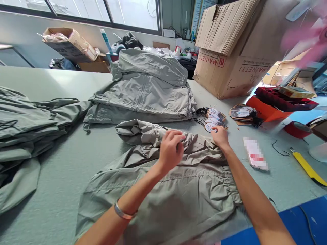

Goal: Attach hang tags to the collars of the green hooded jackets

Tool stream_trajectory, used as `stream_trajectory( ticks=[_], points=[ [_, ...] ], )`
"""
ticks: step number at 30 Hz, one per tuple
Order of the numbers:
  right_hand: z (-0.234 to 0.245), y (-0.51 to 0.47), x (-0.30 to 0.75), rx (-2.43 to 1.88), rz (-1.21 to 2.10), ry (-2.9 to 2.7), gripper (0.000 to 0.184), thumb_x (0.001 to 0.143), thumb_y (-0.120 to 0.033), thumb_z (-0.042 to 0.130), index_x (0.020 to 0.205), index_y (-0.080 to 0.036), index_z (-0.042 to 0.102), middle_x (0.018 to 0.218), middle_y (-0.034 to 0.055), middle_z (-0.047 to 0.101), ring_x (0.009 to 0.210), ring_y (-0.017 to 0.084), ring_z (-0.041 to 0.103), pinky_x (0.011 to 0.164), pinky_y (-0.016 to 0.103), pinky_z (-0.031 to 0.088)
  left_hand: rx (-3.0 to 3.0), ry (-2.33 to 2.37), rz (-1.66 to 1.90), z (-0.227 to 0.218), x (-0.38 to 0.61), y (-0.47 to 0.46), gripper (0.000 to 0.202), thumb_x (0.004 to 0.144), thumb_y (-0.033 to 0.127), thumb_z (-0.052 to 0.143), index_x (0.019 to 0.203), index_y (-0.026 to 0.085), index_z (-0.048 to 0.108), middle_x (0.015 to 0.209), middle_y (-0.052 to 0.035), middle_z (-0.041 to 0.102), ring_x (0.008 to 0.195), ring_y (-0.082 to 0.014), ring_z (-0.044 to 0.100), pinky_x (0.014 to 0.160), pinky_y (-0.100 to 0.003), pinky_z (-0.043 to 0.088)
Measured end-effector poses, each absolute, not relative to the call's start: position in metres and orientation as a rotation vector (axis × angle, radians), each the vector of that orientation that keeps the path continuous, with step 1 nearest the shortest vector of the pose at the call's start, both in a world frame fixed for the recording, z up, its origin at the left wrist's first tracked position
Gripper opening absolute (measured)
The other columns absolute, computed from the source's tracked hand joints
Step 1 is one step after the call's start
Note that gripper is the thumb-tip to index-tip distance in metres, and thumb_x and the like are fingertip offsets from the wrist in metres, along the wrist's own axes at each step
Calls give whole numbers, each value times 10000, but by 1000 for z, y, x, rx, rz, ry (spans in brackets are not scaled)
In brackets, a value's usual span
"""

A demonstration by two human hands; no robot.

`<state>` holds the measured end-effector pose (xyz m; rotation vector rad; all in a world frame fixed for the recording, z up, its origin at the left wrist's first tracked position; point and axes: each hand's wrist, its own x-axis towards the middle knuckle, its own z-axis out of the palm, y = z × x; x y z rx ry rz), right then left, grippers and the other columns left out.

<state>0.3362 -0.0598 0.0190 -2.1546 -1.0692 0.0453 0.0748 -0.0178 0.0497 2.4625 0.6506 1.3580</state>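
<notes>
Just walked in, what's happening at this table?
A person's left hand is over a rumpled grey-green garment, fingers curled. The right hand is at the near end of a fanned row of hang tags; can't tell if it grips one. A folded jacket lies just beyond.

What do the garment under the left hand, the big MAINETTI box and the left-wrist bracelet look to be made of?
Garment: probably thin woven synthetic, mostly matte; it creases sharply and bunches at a gathered edge, though a cotton blend is possible. Box: corrugated cardboard, matte brown, ridges showing on its flap. Bracelet: likely smooth silver-toned metal, judging by its shine.
</notes>
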Motion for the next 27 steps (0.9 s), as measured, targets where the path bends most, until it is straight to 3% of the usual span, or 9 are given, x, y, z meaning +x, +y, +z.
stream_trajectory(
  ticks=[3, 7, 9, 13, 18, 27],
  points=[
    [4, -54, 348, -2292, -57, -1138, 355, 820, -232, 523, 1095, -81, 689, 1299, 207, 602, 1228, 301, 515, 1062, 415, 355, 2536, 526, 1098, 50, 116, -38, 240, 742, 36, 511, 874, 163, 666, 1011, -90, 663, 1023, -238, 552, 929, -391, 508],
    [-15, -55, 346, -2373, -150, -1318, 414, 898, -227, 464, 1275, -136, 609, 1476, 138, 472, 1366, 319, 375, 1123, 518, 221, 2611, 581, 796, 26, 176, -50, 325, 774, 31, 464, 1002, 138, 670, 1135, -120, 665, 1152, -252, 561, 1032, -406, 474],
    [-21, -59, 344, -2370, -206, -1357, 381, 923, -221, 429, 1235, -153, 636, 1450, 127, 507, 1344, 312, 398, 1111, 534, 214, 2592, 699, 731, 9, 197, -47, 398, 809, 53, 444, 1159, 112, 623, 1245, -146, 630, 1254, -270, 522, 1099, -443, 416],
    [-23, -62, 344, -2266, -349, -1400, 274, 918, -277, 481, 973, -175, 730, 1258, 124, 646, 1207, 275, 488, 1070, 462, 263, 2555, 794, 626, -16, 210, -36, 486, 864, 145, 455, 1342, 64, 494, 1441, -190, 483, 1393, -316, 385, 1164, -508, 316],
    [-17, -60, 340, -2332, -409, -1309, 391, 831, -418, 628, 1102, -145, 697, 1148, 158, 635, 1093, 306, 491, 952, 422, 338, 2560, 763, 577, -25, 202, -28, 501, 879, 218, 463, 1358, 70, 479, 1454, -184, 474, 1404, -308, 375, 1172, -483, 312],
    [-19, -60, 337, -2378, -367, -1381, 408, 856, -413, 592, 1191, -188, 654, 1230, 151, 566, 1159, 314, 436, 1042, 492, 233, 2571, 796, 533, -20, 200, -33, 524, 865, 196, 463, 1361, 31, 458, 1463, -209, 451, 1400, -328, 376, 1183, -483, 302]
  ],
)
